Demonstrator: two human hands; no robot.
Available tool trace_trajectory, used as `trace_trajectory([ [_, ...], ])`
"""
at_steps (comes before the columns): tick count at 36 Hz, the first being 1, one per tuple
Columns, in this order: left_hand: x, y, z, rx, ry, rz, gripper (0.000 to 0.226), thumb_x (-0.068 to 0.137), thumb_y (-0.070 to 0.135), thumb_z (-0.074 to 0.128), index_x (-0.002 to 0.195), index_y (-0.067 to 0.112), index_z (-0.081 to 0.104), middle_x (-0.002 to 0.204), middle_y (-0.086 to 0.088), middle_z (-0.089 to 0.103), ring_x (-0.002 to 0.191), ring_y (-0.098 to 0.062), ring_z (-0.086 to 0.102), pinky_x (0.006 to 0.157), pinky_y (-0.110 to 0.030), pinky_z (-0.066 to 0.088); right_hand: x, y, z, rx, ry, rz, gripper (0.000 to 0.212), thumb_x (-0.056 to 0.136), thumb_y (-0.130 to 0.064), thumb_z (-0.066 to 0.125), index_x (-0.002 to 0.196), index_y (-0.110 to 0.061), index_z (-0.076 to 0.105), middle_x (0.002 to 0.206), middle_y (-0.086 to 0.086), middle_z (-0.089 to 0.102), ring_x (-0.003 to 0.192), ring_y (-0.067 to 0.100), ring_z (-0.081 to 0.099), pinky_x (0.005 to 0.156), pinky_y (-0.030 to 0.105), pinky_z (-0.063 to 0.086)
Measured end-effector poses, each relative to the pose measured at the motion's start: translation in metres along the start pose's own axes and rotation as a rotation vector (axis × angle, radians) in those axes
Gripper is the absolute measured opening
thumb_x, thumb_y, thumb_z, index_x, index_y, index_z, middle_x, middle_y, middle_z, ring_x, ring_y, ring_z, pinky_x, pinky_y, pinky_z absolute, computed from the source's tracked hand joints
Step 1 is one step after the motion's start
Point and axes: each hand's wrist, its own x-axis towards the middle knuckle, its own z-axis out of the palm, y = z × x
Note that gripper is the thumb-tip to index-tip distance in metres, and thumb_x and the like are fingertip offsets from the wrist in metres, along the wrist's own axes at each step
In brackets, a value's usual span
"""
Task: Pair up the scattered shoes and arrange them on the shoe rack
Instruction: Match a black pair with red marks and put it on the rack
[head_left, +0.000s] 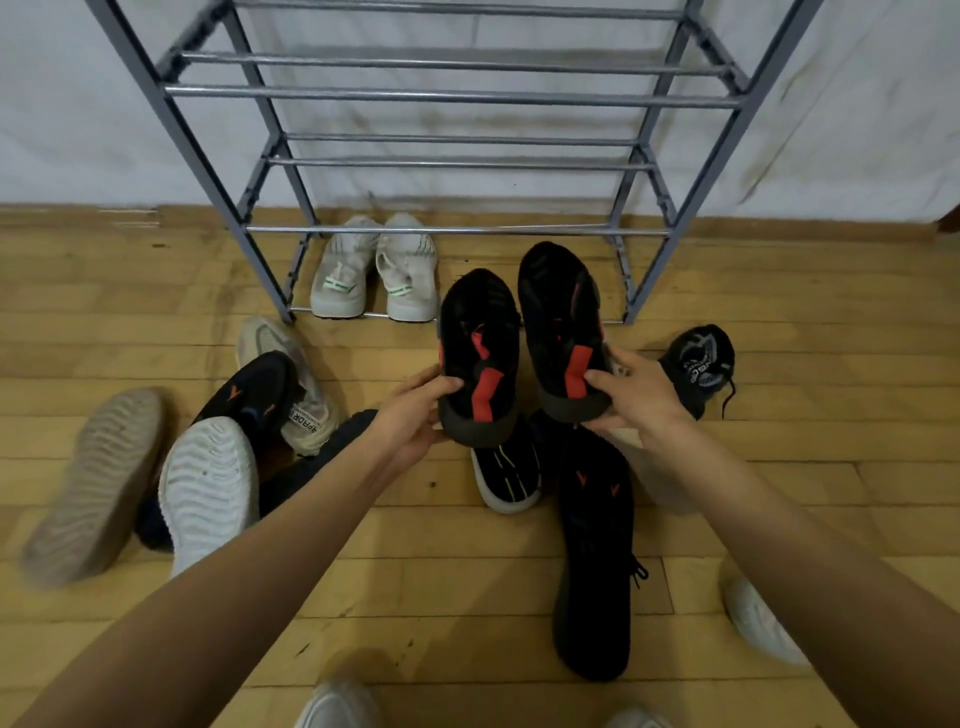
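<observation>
Here, two black shoes with red heel tabs are held up side by side, toes pointing to twelve o'clock toward the shoe rack (218, 171). The left hand (415, 410) grips the heel of the left black-and-red shoe (480, 353), thumb across its rim, the shoe lying at one o'clock from that hand. The right hand (636, 395) clasps the heel of the right black-and-red shoe (561, 322), which lies at eleven o'clock from it. The two shoes sit just apart, near the rack's bottom tier.

On that bottom tier stands one pair of white sneakers (376, 270), at eleven o'clock from the held shoes.

On the wooden floor (415, 571) about nine loose shoes show: one black shoe with orange marks (249, 400) at eight o'clock, a grey-white shoe (291, 374) beside it, two upturned pale soles (208, 488) farther left, a black shoe with a white sole (506, 473) at six o'clock, a long black shoe (595, 561), and a black sneaker (698, 364) at three o'clock.
</observation>
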Motion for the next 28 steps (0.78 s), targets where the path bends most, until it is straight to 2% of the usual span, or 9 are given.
trace_trajectory([
  [1, 0.006, 0.002, 0.003, 0.013, 0.009, -0.014, 0.033, 0.089, 0.012, 0.06, 0.121, 0.021, 0.062, 0.118, -0.005, 0.068, 0.094, -0.022, 0.066, 0.068, -0.034, 0.054, 0.007, -0.002, -0.001, -0.009, -0.005, 0.003, 0.05, 0.096, -0.009, 0.052, 0.143, -0.022, 0.04, 0.119, -0.001, 0.05, 0.115, 0.029, 0.057, 0.086, 0.045, 0.054],
  [5, 0.035, 0.011, 0.013, 0.044, 0.025, -0.046, 0.057, 0.089, 0.014, 0.063, 0.14, 0.026, 0.042, 0.116, -0.002, 0.067, 0.102, -0.025, 0.064, 0.073, -0.047, 0.055, 0.039, -0.009, -0.004, -0.048, -0.034, 0.044, 0.049, 0.098, -0.011, 0.049, 0.144, -0.023, 0.038, 0.139, 0.006, 0.049, 0.119, 0.031, 0.055, 0.087, 0.046, 0.053],
  [8, 0.053, 0.021, 0.022, 0.027, -0.029, -0.069, 0.058, 0.094, 0.013, 0.056, 0.143, 0.034, 0.034, 0.115, 0.0, 0.064, 0.103, -0.026, 0.061, 0.067, -0.049, 0.056, 0.064, -0.02, -0.006, -0.058, -0.042, 0.061, 0.05, 0.098, -0.011, 0.047, 0.145, -0.022, 0.034, 0.14, 0.009, 0.048, 0.119, 0.032, 0.054, 0.084, 0.044, 0.053],
  [12, 0.081, 0.038, 0.032, 0.072, -0.024, -0.031, 0.059, 0.097, 0.014, 0.05, 0.146, 0.038, 0.028, 0.127, -0.002, 0.055, 0.119, -0.032, 0.053, 0.068, -0.049, 0.055, 0.098, -0.025, -0.005, -0.122, 0.01, 0.022, 0.048, 0.098, -0.011, 0.048, 0.144, -0.02, 0.036, 0.138, 0.012, 0.049, 0.115, 0.033, 0.056, 0.083, 0.044, 0.054],
  [15, 0.101, 0.05, 0.037, 0.08, 0.003, 0.017, 0.054, 0.098, 0.012, 0.047, 0.144, 0.037, 0.032, 0.133, -0.001, 0.053, 0.109, -0.024, 0.057, 0.072, -0.048, 0.054, 0.119, -0.026, -0.001, -0.214, 0.094, -0.03, 0.049, 0.097, -0.015, 0.051, 0.142, -0.025, 0.035, 0.139, 0.01, 0.047, 0.107, 0.033, 0.06, 0.076, 0.043, 0.058],
  [18, 0.122, 0.058, 0.041, 0.103, 0.035, 0.053, 0.052, 0.099, 0.009, 0.043, 0.143, 0.036, 0.034, 0.131, -0.001, 0.055, 0.099, -0.02, 0.06, 0.072, -0.045, 0.054, 0.141, -0.029, 0.001, -0.254, 0.142, -0.057, 0.046, 0.097, -0.015, 0.051, 0.14, -0.021, 0.036, 0.137, 0.011, 0.049, 0.105, 0.033, 0.061, 0.073, 0.044, 0.059],
  [23, 0.155, 0.063, 0.056, 0.144, 0.065, 0.089, 0.054, 0.1, 0.005, 0.037, 0.144, 0.036, 0.033, 0.134, -0.005, 0.056, 0.106, -0.024, 0.059, 0.067, -0.038, 0.053, 0.175, -0.033, 0.0, -0.351, 0.169, -0.073, 0.047, 0.1, -0.018, 0.046, 0.146, -0.019, 0.034, 0.145, 0.007, 0.042, 0.11, 0.032, 0.06, 0.04, 0.019, 0.047],
  [25, 0.167, 0.064, 0.063, 0.138, 0.066, 0.091, 0.054, 0.1, 0.005, 0.036, 0.144, 0.036, 0.033, 0.136, -0.005, 0.054, 0.116, -0.029, 0.056, 0.068, -0.038, 0.053, 0.187, -0.032, -0.001, -0.37, 0.188, -0.095, 0.048, 0.1, -0.018, 0.044, 0.147, -0.019, 0.033, 0.146, 0.007, 0.042, 0.111, 0.03, 0.059, 0.036, 0.013, 0.044],
  [28, 0.182, 0.064, 0.07, 0.123, 0.06, 0.107, 0.053, 0.1, 0.002, 0.034, 0.142, 0.034, 0.037, 0.135, -0.008, 0.056, 0.119, -0.031, 0.056, 0.064, -0.034, 0.054, 0.199, -0.031, -0.003, -0.357, 0.207, -0.098, 0.048, 0.101, -0.017, 0.043, 0.148, -0.019, 0.031, 0.147, 0.007, 0.041, 0.117, 0.029, 0.055, 0.043, 0.009, 0.044],
])
